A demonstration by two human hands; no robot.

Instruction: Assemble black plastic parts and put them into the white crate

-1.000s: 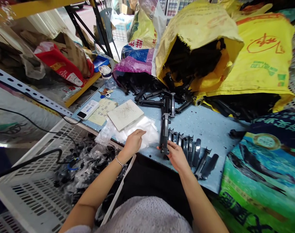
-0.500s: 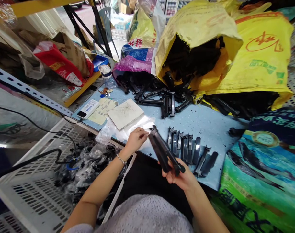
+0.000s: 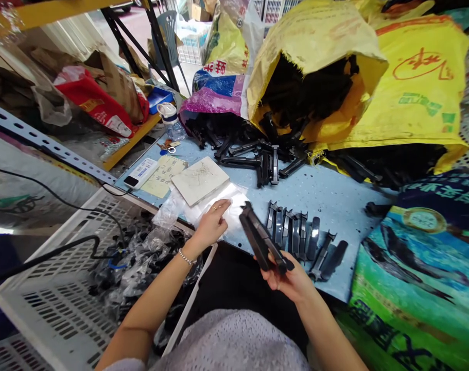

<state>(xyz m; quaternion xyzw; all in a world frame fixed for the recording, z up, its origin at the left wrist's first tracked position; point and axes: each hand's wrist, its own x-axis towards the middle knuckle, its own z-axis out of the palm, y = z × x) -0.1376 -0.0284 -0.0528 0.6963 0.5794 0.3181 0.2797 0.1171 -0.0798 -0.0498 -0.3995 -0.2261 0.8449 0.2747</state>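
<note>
My right hand (image 3: 284,273) grips a pair of long black plastic parts (image 3: 262,237), held side by side and tilted above the table's front edge. My left hand (image 3: 212,224) has its index finger stretched out over a stack of clear plastic bags (image 3: 234,198); the fingertip appears to touch the top bag. Nothing shows between its fingers. A pale, smudged block (image 3: 200,181) lies on the bags' far side. Several more black plastic parts (image 3: 296,232) stand in a row on the blue table (image 3: 330,201), just beyond my right hand.
Open sacks (image 3: 319,41) spill black parts (image 3: 257,159) across the table's back. A white crate (image 3: 64,288) at lower left holds bagged black pieces (image 3: 137,273). A phone (image 3: 141,174), a note (image 3: 164,175) and a bottle (image 3: 171,123) sit at left. A green-blue sack (image 3: 415,268) stands at right.
My left hand has drawn away from the top end of the black parts, moving left onto the clear bags, index finger extended. My right hand keeps its grip, almost unmoved.
</note>
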